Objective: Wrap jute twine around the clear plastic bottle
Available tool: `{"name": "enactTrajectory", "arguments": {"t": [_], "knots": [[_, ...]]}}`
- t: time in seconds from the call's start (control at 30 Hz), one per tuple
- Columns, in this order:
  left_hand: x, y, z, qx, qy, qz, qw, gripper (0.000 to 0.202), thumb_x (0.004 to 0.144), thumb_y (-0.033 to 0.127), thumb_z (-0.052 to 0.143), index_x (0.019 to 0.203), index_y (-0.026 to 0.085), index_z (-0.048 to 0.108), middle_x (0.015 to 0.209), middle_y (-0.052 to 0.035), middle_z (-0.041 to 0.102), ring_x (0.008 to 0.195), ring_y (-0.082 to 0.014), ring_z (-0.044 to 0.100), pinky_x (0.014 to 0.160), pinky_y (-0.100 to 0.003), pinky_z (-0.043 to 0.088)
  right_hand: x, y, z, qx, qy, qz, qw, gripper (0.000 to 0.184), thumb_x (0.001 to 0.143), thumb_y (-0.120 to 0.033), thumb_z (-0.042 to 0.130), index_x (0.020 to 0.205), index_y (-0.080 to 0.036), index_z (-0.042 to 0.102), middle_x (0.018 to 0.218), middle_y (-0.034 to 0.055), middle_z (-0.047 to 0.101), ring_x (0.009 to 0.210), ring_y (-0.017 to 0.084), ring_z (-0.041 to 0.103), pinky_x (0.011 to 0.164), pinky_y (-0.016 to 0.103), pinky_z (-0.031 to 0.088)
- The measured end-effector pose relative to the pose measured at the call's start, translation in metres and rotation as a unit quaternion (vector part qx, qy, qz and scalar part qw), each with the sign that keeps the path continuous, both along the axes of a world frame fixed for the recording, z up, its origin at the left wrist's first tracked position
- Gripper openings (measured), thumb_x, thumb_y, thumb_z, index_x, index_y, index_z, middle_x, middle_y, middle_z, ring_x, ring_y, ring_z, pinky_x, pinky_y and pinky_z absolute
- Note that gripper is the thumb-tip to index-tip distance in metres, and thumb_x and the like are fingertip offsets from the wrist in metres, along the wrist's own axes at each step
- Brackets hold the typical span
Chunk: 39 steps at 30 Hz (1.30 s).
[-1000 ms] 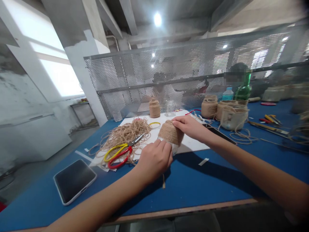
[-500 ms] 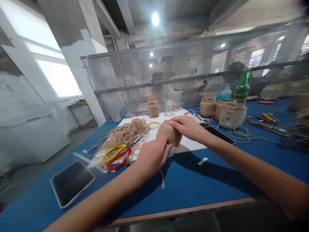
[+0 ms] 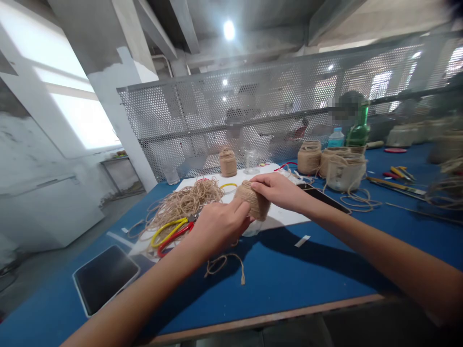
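A glass jar wrapped in jute twine (image 3: 257,201) leans in front of me, with a bare glass band showing at its lower end. My right hand (image 3: 277,190) grips it by the upper end, thumb and fingers closed around the rim. At the jar's near left side, my left hand (image 3: 226,219) has its fingers pinched together on the twine, though the fingertips are partly hidden. Below it a loose twine end (image 3: 241,274) curls on the blue table. Scissors with red and yellow handles (image 3: 173,231) lie left of my left hand, their blades mostly covered by it.
A tangled twine heap (image 3: 188,200) lies on white paper at left, a phone (image 3: 104,279) nearer me. Behind stand a wrapped jar (image 3: 227,164) and a clear jar (image 3: 252,162). Several jars (image 3: 309,158), a green bottle (image 3: 358,132) and pliers (image 3: 400,173) are at right.
My left hand has shifted slightly left and its fingers have drawn together at the jar, covering the scissor blades. More of the loose twine shows below. My right hand keeps its grip.
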<state>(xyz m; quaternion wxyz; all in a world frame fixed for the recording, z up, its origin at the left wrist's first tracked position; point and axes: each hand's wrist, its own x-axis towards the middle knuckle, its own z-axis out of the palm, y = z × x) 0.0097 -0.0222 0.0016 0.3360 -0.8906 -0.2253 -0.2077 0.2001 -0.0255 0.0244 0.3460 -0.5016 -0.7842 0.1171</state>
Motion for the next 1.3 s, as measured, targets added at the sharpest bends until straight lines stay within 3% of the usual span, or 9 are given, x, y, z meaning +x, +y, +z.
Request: {"name": "enactTrajectory", "arguments": {"t": [0.1,0.17,0.23,0.3,0.4,0.67,0.83,1.03,1.3], "knots": [[-0.002,0.003,0.002,0.03,0.005,-0.008,1.0,0.023,0.088,0.035,0.04,0.075,0.019,0.049,0.066,-0.0004,0.056,0.047,-0.0126,0.05,0.041,-0.026,0.018,0.007,-0.004,0.002,-0.018,-0.056,0.109,0.992,0.034,0.082,-0.031,0.046,0.111,-0.016,0.053,0.1,0.0064,0.062,0.086,0.018,0.055,0.073,0.028,0.042],[-0.002,0.004,0.002,0.037,0.001,-0.001,0.999,0.026,0.088,0.037,0.039,0.074,0.019,0.049,0.066,-0.0001,0.056,0.046,-0.0124,0.049,0.042,-0.026,0.017,0.013,-0.006,0.001,-0.021,-0.099,0.159,0.982,0.06,0.072,-0.033,0.059,0.126,-0.016,0.039,0.118,0.0094,0.053,0.101,0.022,0.051,0.082,0.031,0.041],[-0.002,0.006,0.001,0.036,0.002,0.008,0.999,0.026,0.088,0.039,0.039,0.074,0.019,0.049,0.066,0.0,0.056,0.046,-0.0123,0.049,0.042,-0.026,0.016,0.017,-0.005,-0.003,-0.011,-0.132,0.161,0.978,0.085,0.062,-0.033,0.068,0.134,-0.014,0.026,0.13,0.0135,0.041,0.115,0.026,0.042,0.09,0.035,0.038],[-0.002,0.007,0.0,0.031,0.003,0.017,0.999,0.026,0.088,0.04,0.04,0.076,0.019,0.05,0.067,-0.0002,0.057,0.046,-0.0123,0.049,0.042,-0.026,0.015,0.019,-0.003,-0.008,0.005,-0.15,0.141,0.978,0.097,0.058,-0.031,0.07,0.137,-0.013,0.016,0.135,0.0162,0.033,0.121,0.029,0.035,0.095,0.038,0.035],[-0.004,0.009,-0.002,0.019,-0.003,0.023,1.0,0.026,0.088,0.041,0.041,0.078,0.018,0.05,0.067,-0.0006,0.057,0.047,-0.0122,0.05,0.042,-0.026,0.015,0.019,-0.001,-0.014,0.03,-0.166,0.121,0.978,0.095,0.061,-0.028,0.066,0.138,-0.013,0.013,0.136,0.017,0.03,0.124,0.028,0.032,0.099,0.039,0.032],[-0.014,0.018,-0.004,-0.039,-0.04,0.025,0.998,0.033,0.088,0.045,0.04,0.075,0.017,0.052,0.066,-0.0014,0.059,0.052,-0.0122,0.052,0.044,-0.023,0.024,0.021,0.001,-0.015,0.053,-0.153,0.137,0.977,0.084,0.061,-0.022,0.062,0.134,-0.015,0.021,0.126,0.0155,0.04,0.116,0.028,0.041,0.094,0.039,0.037],[-0.024,0.025,0.005,-0.17,-0.065,-0.024,0.983,0.024,0.086,0.038,0.045,0.078,0.017,0.053,0.074,-0.0004,0.059,0.063,-0.0112,0.053,0.053,-0.021,0.034,0.021,0.001,-0.015,0.057,-0.167,0.132,0.975,0.085,0.062,-0.024,0.063,0.134,-0.012,0.019,0.129,0.0178,0.037,0.118,0.028,0.039,0.097,0.039,0.035],[-0.032,0.036,0.013,-0.297,-0.072,-0.047,0.951,0.016,0.085,0.028,0.048,0.079,0.016,0.054,0.069,0.0008,0.055,0.062,-0.0108,0.048,0.056,-0.021,0.036,0.021,0.002,-0.016,0.053,-0.166,0.139,0.975,0.086,0.063,-0.025,0.062,0.134,-0.012,0.017,0.131,0.0173,0.034,0.121,0.026,0.036,0.099,0.037,0.033],[-0.033,0.044,0.009,-0.328,-0.105,-0.057,0.937,0.014,0.085,0.026,0.046,0.082,0.016,0.055,0.07,0.0008,0.053,0.063,-0.0112,0.048,0.058,-0.022,0.036,0.024,0.003,-0.017,0.031,-0.172,0.134,0.975,0.085,0.064,-0.025,0.062,0.134,-0.013,0.015,0.13,0.0167,0.035,0.117,0.027,0.04,0.095,0.036,0.037]]}}
